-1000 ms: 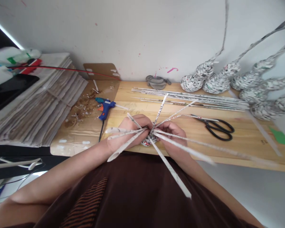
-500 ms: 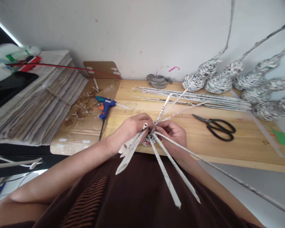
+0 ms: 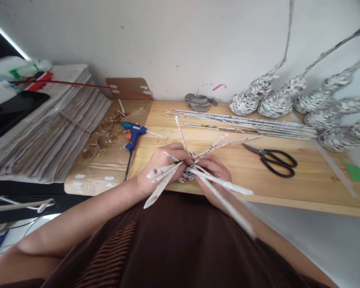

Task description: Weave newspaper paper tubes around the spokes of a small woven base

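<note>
Both hands hold a small woven piece of rolled newspaper tubes (image 3: pixel 186 176) at the near edge of the wooden table (image 3: pixel 303 176). My left hand (image 3: pixel 159 168) is closed around the left side of the piece, and several tubes (image 3: pixel 157 181) stick out over its fingers toward me. My right hand (image 3: pixel 214 172) pinches the right side, with long tubes (image 3: pixel 225 188) fanning out over it toward the right and front. More tube ends (image 3: pixel 210 148) point away toward the back of the table. The woven centre is mostly hidden by my fingers.
Black scissors (image 3: pixel 273 160) lie right of my hands. A row of loose paper tubes (image 3: pixel 243 124) lies behind. A blue glue gun (image 3: pixel 132 134) rests on cardboard at left beside a newspaper stack (image 3: pixel 48 128). Woven gourd shapes (image 3: pixel 276 104) stand at back right.
The piece has been turned in my hands: the long tubes that pointed down toward my lap now fan right, and one tube now stands up toward the back left.
</note>
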`<state>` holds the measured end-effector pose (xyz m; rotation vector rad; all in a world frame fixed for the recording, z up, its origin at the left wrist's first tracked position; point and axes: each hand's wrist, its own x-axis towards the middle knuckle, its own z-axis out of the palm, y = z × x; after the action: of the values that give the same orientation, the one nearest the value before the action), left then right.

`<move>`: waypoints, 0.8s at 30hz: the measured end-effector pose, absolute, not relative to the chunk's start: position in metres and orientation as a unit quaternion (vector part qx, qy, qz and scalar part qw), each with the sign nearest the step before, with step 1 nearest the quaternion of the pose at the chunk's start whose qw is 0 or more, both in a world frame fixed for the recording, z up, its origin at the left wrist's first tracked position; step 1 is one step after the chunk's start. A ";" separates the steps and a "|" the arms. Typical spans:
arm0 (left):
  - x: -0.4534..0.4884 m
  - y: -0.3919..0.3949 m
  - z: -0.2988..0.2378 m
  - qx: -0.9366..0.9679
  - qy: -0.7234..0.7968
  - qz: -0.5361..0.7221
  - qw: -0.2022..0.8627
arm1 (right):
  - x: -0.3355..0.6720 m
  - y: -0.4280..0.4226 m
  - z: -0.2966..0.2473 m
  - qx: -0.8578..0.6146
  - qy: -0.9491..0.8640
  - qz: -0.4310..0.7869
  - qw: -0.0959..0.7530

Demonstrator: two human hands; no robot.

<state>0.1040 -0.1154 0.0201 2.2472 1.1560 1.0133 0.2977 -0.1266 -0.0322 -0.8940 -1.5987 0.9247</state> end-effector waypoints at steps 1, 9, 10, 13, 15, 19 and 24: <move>0.105 -0.116 0.021 0.804 0.418 0.371 0.204 | 0.298 -0.127 -0.031 -0.374 -0.671 0.376 0.518; 0.109 -0.119 0.026 0.766 0.481 0.376 0.200 | 0.296 -0.131 -0.029 -0.358 -0.653 0.394 0.538; 0.109 -0.119 0.025 0.765 0.484 0.375 0.202 | 0.296 -0.131 -0.029 -0.363 -0.649 0.397 0.538; 0.107 -0.120 0.020 0.753 0.499 0.368 0.221 | 0.295 -0.132 -0.027 -0.376 -0.640 0.403 0.535; 0.107 -0.121 0.019 0.732 0.521 0.368 0.240 | 0.294 -0.132 -0.028 -0.373 -0.637 0.408 0.537; 0.110 -0.122 0.024 0.712 0.550 0.360 0.249 | 0.295 -0.132 -0.034 -0.358 -0.637 0.407 0.548; 0.108 -0.120 0.033 0.771 0.485 0.353 0.213 | 0.298 -0.133 -0.034 -0.356 -0.660 0.396 0.530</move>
<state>0.1079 -0.1204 0.0334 2.1411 1.3459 0.9798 0.2984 -0.1328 -0.0338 -0.8488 -1.5755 0.9452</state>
